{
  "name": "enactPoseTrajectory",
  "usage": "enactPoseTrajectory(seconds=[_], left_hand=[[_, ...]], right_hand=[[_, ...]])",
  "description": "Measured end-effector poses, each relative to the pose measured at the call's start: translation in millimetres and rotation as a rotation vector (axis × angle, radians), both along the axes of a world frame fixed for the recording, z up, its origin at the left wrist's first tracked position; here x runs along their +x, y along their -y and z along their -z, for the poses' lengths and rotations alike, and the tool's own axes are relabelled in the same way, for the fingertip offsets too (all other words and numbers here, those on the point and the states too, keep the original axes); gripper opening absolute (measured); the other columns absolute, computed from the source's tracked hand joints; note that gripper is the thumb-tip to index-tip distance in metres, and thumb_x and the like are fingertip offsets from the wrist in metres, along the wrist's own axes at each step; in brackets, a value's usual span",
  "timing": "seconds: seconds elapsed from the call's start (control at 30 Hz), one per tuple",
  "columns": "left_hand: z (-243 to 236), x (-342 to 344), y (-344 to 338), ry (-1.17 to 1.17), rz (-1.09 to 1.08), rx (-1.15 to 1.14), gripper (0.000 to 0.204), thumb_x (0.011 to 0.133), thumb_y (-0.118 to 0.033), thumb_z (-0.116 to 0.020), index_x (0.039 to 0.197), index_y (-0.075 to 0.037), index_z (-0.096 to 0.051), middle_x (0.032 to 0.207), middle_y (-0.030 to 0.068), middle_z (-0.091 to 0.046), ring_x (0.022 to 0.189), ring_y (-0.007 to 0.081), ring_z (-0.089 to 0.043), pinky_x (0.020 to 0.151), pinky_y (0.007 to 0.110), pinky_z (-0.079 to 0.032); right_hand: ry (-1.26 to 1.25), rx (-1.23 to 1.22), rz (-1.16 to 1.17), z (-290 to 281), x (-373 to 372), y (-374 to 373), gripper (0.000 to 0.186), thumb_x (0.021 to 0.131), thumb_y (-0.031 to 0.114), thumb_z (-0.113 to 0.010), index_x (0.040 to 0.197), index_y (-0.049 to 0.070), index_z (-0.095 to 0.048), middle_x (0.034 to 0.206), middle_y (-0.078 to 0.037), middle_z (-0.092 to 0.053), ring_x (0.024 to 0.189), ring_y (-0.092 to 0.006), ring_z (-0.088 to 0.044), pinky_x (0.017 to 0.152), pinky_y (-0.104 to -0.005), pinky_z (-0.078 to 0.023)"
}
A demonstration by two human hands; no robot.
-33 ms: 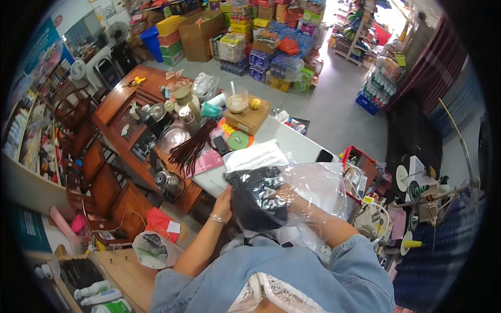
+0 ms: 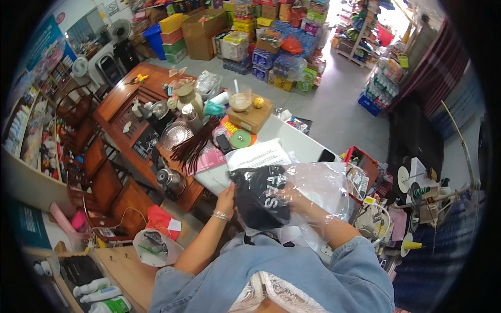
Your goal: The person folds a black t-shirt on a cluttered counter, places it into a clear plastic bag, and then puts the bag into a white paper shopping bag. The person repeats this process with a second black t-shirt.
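A clear cup (image 2: 240,102) and a round yellow object (image 2: 258,103) are resting on a brown box (image 2: 253,122) while a black phone (image 2: 326,156) is lying on the white surface (image 2: 300,142).

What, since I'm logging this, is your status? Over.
Left hand gripping black item, left edge. Right hand shows through clear bag. Papers, phone beyond; neither seems blocking.

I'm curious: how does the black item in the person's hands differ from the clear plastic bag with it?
The black item is dark and opaque, while the clear plastic bag is see-through. The black item shows bold white lettering; on the bag's clear right-hand part I can make out none. The bag reaches farther right than the black item. Both are being held near the white tabletop.
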State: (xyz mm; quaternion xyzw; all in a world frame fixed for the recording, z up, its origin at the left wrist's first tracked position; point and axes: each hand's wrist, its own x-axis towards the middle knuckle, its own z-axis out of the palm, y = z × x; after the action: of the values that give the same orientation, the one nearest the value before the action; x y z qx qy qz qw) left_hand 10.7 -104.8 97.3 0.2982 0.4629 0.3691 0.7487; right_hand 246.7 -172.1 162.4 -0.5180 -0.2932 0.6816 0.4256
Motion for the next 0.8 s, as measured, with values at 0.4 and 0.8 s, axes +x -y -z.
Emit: enactPoseTrajectory(seconds=[0.4, 0.8], left_hand=[[2.1, -17.6, -61.3, -0.761, -0.061, 0.506, 0.046, 0.094, -0.037, -0.054, 0.084, 0.006, -0.064, 0.07, 0.0123, -0.062, 0.064, 0.0181, -0.053, 0.066, 0.035, -0.045], [11.2, -101.7, -255.2, -1.295, -0.233, 0.606, 0.041, 0.093, -0.029, -0.052, 0.085, 0.009, -0.065, 0.087, 0.0284, -0.065, 0.078, 0.0406, -0.063, 0.071, 0.046, -0.048]], right_hand=[[-0.142, -0.032, 0.571, -109.4, 40.4, 41.3, 0.042, 0.074, 0.008, -0.071, 0.113, -0.003, -0.058, 0.102, -0.012, -0.065, 0.088, -0.0228, -0.064, 0.08, -0.0346, -0.052], [-0.194, 0.232, 1.002, -127.0, 101.2, 97.1, 0.039, 0.077, 0.004, -0.068, 0.115, -0.002, -0.058, 0.107, -0.012, -0.064, 0.094, -0.0234, -0.064, 0.087, -0.0349, -0.05]])
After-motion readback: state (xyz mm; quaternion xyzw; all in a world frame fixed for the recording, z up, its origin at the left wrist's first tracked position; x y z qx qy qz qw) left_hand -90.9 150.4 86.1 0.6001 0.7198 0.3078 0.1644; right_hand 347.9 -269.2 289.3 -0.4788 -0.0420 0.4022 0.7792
